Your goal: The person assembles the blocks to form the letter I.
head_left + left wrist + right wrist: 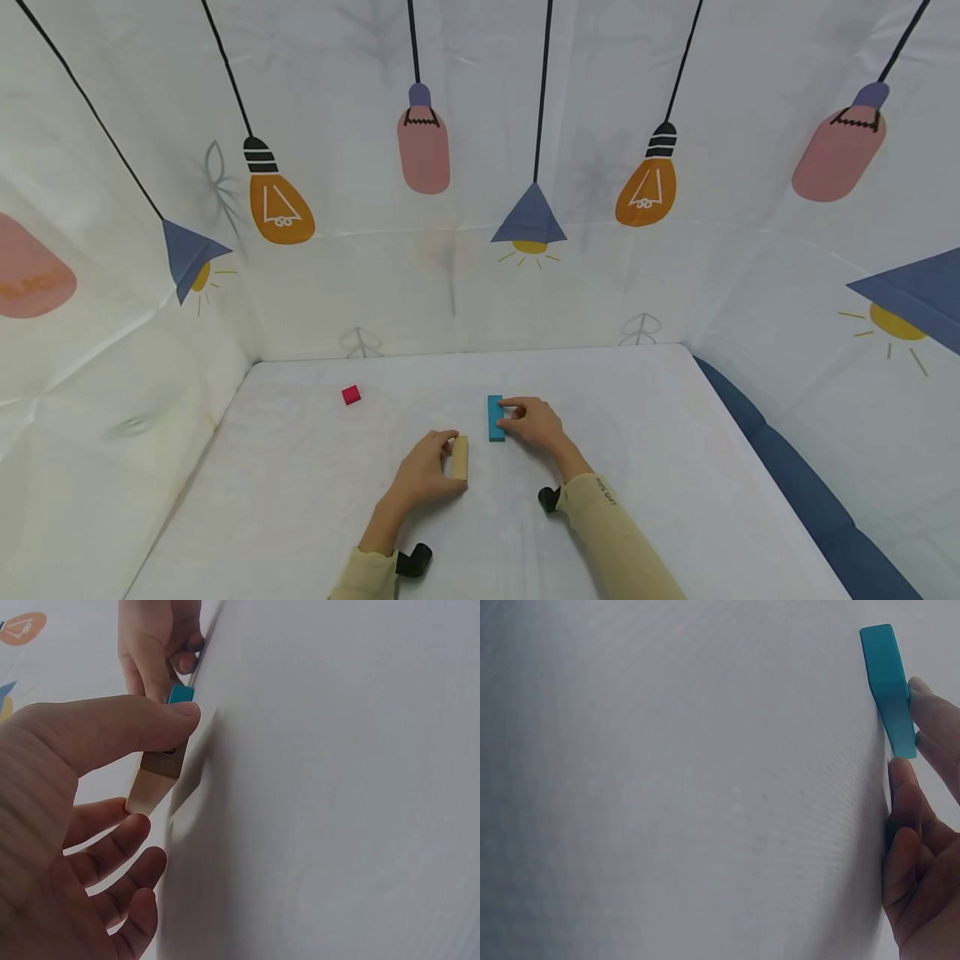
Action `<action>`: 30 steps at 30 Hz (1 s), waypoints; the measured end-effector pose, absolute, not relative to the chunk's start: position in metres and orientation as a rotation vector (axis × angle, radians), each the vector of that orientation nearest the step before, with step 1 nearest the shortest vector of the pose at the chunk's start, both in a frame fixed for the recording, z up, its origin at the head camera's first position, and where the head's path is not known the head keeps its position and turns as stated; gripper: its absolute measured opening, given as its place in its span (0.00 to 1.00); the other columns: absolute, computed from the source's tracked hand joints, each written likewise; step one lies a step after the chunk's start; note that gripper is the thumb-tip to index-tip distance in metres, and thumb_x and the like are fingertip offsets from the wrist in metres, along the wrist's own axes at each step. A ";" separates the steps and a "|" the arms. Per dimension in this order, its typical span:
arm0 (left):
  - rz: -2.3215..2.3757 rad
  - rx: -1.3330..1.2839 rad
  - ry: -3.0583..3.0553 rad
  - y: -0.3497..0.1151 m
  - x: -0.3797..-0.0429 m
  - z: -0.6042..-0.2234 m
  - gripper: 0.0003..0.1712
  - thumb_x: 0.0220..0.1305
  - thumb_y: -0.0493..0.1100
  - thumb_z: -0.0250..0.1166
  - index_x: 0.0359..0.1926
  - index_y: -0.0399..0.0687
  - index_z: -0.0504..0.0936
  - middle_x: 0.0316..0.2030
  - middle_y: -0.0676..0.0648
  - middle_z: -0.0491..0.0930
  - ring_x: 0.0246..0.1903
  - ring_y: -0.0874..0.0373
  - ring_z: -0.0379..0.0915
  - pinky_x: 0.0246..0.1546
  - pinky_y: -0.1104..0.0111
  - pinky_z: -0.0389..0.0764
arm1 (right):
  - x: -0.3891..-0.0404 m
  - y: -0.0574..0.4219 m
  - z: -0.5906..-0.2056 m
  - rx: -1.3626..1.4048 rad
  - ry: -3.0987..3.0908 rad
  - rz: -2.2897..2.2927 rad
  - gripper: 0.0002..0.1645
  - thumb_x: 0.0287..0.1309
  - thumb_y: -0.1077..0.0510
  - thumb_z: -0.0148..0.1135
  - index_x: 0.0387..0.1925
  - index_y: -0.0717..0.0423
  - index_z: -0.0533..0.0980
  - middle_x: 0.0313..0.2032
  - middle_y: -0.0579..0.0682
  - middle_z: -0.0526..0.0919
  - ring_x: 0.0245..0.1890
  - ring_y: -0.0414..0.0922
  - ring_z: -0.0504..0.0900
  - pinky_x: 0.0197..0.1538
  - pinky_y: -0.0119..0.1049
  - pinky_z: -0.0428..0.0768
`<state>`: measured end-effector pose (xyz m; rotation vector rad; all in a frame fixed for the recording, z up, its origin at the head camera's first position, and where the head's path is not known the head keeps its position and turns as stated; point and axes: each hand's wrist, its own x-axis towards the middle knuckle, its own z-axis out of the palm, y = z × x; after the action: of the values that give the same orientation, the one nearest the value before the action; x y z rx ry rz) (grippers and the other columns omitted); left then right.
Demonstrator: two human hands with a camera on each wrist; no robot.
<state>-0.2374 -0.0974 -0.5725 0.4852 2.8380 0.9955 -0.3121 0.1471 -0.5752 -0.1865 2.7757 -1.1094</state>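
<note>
A plain wooden block (460, 458) is pinched lengthwise in my left hand (426, 471), thumb at its near end and index finger at its far end. In the left wrist view the thumb covers part of this wooden block (154, 784); whether it touches the table I cannot tell. Just ahead and to the right lies a blue rectangular block (496, 418). My right hand (534, 423) touches the right side of it with index finger and thumb. The right wrist view shows fingertips beside the blue block (889, 682), not wrapped around it.
A small red cube (351, 394) lies at the far left of the white table (300, 500). White curtains printed with lamps and bulbs (465, 275) surround the table at the back and sides. Dark blue padding (795, 483) runs along the right edge.
</note>
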 end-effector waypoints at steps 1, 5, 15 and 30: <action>0.995 0.489 2.841 -0.096 -0.237 -0.572 0.47 0.41 0.54 0.79 0.63 0.45 0.72 0.39 0.53 0.71 0.37 0.59 0.67 0.38 0.63 0.74 | -0.312 0.147 -0.575 -0.190 2.775 -1.112 0.25 0.53 0.44 0.71 0.54 0.42 0.81 0.28 0.43 0.77 0.30 0.42 0.72 0.33 0.38 0.69; 1.008 0.513 2.848 -0.091 -0.234 -0.571 0.47 0.40 0.53 0.79 0.62 0.43 0.72 0.39 0.53 0.72 0.36 0.60 0.67 0.36 0.64 0.73 | -0.312 0.148 -0.575 -0.189 2.778 -1.113 0.25 0.53 0.44 0.71 0.53 0.42 0.82 0.28 0.43 0.76 0.29 0.42 0.72 0.33 0.38 0.68; 1.040 0.523 2.871 -0.079 -0.228 -0.574 0.48 0.38 0.52 0.79 0.63 0.41 0.73 0.38 0.53 0.72 0.35 0.61 0.67 0.35 0.66 0.72 | -0.313 0.149 -0.576 -0.190 2.777 -1.116 0.25 0.53 0.44 0.71 0.54 0.41 0.81 0.28 0.43 0.77 0.29 0.42 0.72 0.33 0.38 0.69; 1.044 0.559 2.882 -0.058 -0.229 -0.573 0.47 0.39 0.52 0.80 0.62 0.41 0.74 0.38 0.53 0.73 0.35 0.62 0.67 0.34 0.67 0.73 | -0.313 0.147 -0.573 -0.203 2.792 -1.105 0.26 0.53 0.44 0.72 0.54 0.43 0.81 0.27 0.43 0.76 0.28 0.42 0.72 0.32 0.38 0.68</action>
<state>-0.2291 -0.0584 -0.5733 0.5592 2.8820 1.0438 -0.3127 0.1470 -0.5728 -0.2030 2.7924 -1.1049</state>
